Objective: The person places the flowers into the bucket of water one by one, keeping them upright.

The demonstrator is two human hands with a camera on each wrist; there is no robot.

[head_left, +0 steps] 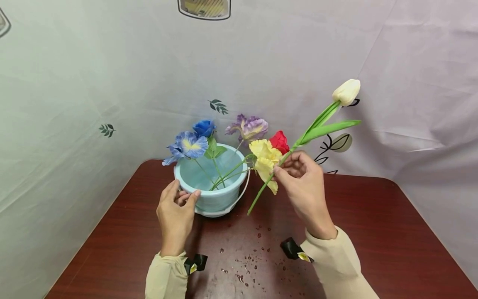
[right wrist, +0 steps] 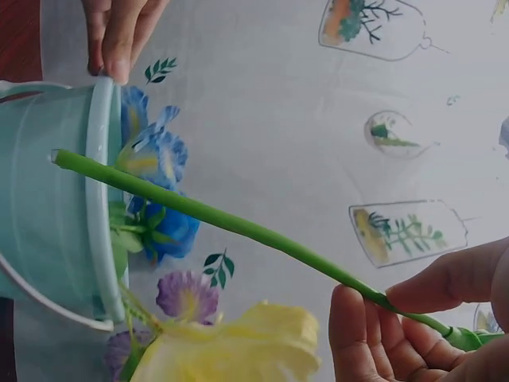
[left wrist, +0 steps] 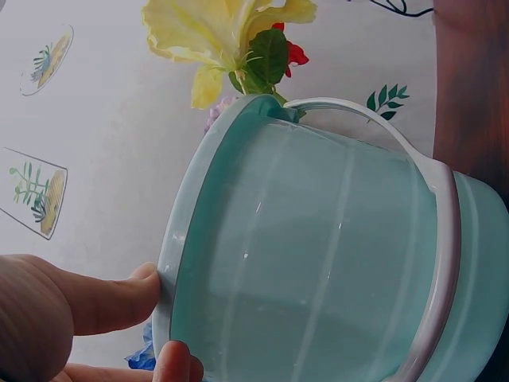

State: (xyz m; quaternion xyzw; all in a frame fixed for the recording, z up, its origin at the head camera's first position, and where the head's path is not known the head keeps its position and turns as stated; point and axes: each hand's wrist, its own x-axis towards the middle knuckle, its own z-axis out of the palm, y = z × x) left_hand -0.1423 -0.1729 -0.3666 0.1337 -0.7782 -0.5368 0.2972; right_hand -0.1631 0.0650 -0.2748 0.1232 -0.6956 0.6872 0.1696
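A white tulip [head_left: 346, 92] with long green leaves is held at a slant by my right hand [head_left: 304, 187], which pinches its stem [right wrist: 238, 229] between thumb and fingers. The stem's lower end points toward a light blue bucket [head_left: 218, 202], in front of its right side. My left hand [head_left: 175, 214] grips the bucket's near-left rim, thumb and fingers on either side of it. Inside the bucket stand a blue iris [head_left: 192, 144], a blue rose [head_left: 204, 128], a purple iris [head_left: 251, 128], a yellow flower [head_left: 264, 154] and a red flower [head_left: 279, 142], leaning outward.
The bucket's white handle [head_left: 244, 189] hangs down along its right side. Several water drops [head_left: 240, 277] lie on the dark red table [head_left: 373, 232] between the forearms. Behind the table hangs a pale printed cloth [head_left: 149, 74].
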